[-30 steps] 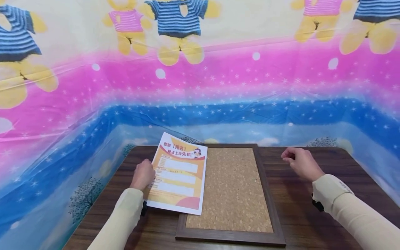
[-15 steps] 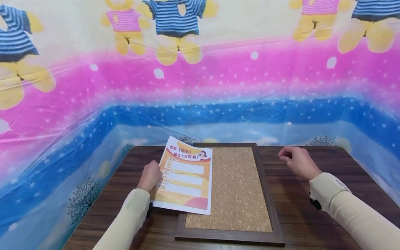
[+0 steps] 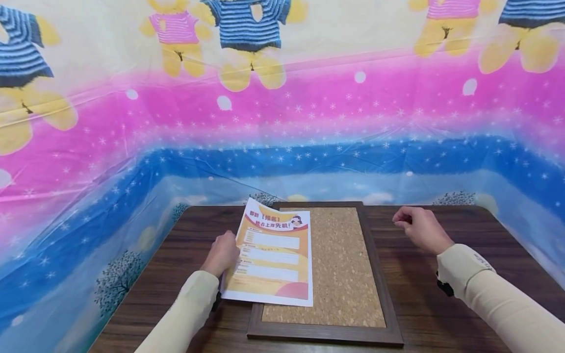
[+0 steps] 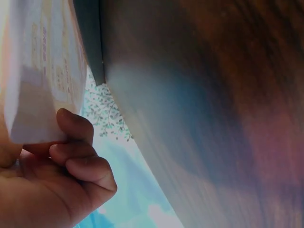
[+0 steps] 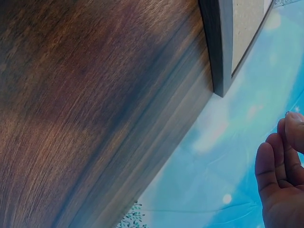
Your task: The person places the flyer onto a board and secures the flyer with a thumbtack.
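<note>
A printed poster sheet [image 3: 272,260], yellow and orange with red Chinese lettering and white boxes, is tilted over the left part of the framed cork board [image 3: 346,274]. My left hand [image 3: 224,252] pinches its left edge; in the left wrist view the fingers [image 4: 78,164] curl behind the paper [image 4: 45,80]. The board lies on the dark wood table, its left side partly hidden by the poster. To the right of the board, my right hand [image 3: 421,229] hovers with thumb and fingertips together. The right wrist view shows its fingers [image 5: 267,164] curled; I see no object between them.
The dark wood table [image 3: 446,284] has a far edge close to a cloth backdrop [image 3: 282,117] printed with bears and snowflakes. The board's brown frame [image 3: 326,335] stands slightly above the tabletop.
My left hand has carried the poster to the right and slightly toward me, so it covers more of the cork. The right hand has hardly moved.
</note>
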The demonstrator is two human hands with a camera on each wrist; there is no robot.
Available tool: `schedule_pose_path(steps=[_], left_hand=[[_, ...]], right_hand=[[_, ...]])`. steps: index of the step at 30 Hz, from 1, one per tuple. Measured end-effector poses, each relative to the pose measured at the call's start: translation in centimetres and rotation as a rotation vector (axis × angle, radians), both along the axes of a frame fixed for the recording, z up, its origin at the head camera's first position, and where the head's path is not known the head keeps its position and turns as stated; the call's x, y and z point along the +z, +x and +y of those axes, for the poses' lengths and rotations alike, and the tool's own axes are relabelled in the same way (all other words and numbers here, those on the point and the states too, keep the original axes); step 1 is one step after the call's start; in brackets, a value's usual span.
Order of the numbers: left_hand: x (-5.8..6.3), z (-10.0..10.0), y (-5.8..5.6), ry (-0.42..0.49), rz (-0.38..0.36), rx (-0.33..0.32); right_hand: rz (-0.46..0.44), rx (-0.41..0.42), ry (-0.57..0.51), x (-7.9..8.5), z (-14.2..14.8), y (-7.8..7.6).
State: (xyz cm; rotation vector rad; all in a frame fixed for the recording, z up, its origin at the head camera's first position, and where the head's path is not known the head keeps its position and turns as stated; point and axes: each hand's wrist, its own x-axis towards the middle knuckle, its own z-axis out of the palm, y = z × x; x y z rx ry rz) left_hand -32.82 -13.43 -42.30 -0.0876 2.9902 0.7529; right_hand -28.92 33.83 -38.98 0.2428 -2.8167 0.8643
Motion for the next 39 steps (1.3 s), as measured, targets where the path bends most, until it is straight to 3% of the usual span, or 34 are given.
schedule_pose_path(steps=[9, 15, 23, 31, 39], left_hand=[[-0.6, 1.1, 0.3, -0.056, 0.007, -0.048], [-0.8, 2.2, 0.6, -0.047, -0.016, -0.077], [-0.9, 3.2, 0.5, -0.063, 0.01, -0.093], [-1.1, 4.2, 0.7, -0.048, -0.015, -0.117], [-1.2, 5.6, 1.1, -0.036, -0.038, -0.132]], right_hand=[[-0.009, -0.001, -0.011, 0.1, -0.6, 0.0], [-0.009, 0.01, -0.013, 0.1, -0.5, 0.0], [-0.025, 0.012, -0.007, 0.2, -0.5, -0.6], [-0.037, 0.025, -0.017, 1.3, -0.8, -1.4], [-0.045, 0.038, -0.028, 1.0, -1.3, -1.9]])
